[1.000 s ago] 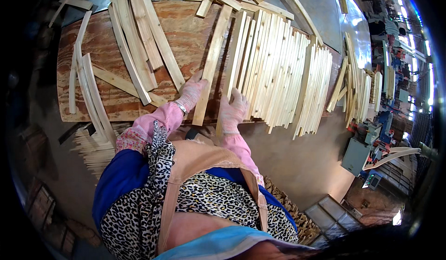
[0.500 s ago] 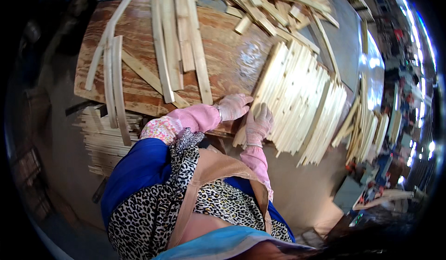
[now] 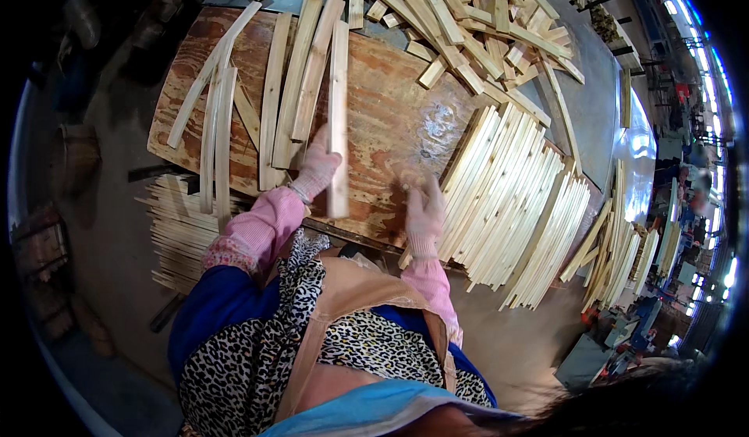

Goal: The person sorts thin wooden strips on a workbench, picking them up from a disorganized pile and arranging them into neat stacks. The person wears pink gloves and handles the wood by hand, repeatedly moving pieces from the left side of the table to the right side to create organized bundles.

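Observation:
My left hand (image 3: pixel 318 167), in a pale glove, is closed on a long wooden strip (image 3: pixel 338 101), its thumb across the face. The strip stands apart from several similar strips (image 3: pixel 282 97) just left of it. My right hand (image 3: pixel 425 212), also gloved, is a little blurred, its fingers stretched out over the brown wooden board (image 3: pixel 382 156). Nothing shows in it. Right of that hand, a tight row of narrow strips (image 3: pixel 499 187) lies side by side.
A loose heap of short and long pieces (image 3: pixel 476 27) covers the far side. Curved strips (image 3: pixel 209 125) overhang the board's left edge. Stacked strips (image 3: pixel 175 230) stand below the board at left, and more strips (image 3: pixel 620 238) lie at right.
My left hand has left the edge of the row and moved left, taking hold of a strip. My right hand has come off the row onto the board's side. The view has shifted slightly.

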### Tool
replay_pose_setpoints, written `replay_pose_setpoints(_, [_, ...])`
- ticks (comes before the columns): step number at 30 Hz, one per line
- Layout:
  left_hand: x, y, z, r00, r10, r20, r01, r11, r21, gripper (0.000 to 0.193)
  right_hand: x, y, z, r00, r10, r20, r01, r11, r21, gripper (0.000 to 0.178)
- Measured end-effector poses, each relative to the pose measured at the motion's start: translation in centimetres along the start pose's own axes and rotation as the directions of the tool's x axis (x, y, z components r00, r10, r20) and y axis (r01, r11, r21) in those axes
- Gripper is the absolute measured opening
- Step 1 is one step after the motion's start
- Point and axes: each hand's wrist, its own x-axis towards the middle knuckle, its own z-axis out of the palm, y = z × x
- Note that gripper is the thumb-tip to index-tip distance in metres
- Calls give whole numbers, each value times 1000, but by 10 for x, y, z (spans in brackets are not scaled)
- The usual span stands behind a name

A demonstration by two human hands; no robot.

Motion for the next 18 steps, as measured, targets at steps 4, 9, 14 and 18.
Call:
replay_pose_setpoints(4, [-51,12,41,951,197,238,-177,979,-101,70,50,-3,84,967,138,214,-189,953,238,56])
replay_pose_setpoints(9, [-14,51,-17,942,326,79,-286,655,700,70,35,-31,52,973,216,-83,-192,955,227,43])
replay_pose_setpoints(14, [45,71,-76,995,-77,-69,98,487,868,81,29,51,18,913,-188,-362,-142,686,-713,56])
replay_pose_setpoints(18, [56,46,-87,990,-21,-141,126,591,797,75,24,77,17,894,-200,-401,-174,670,-722,69])
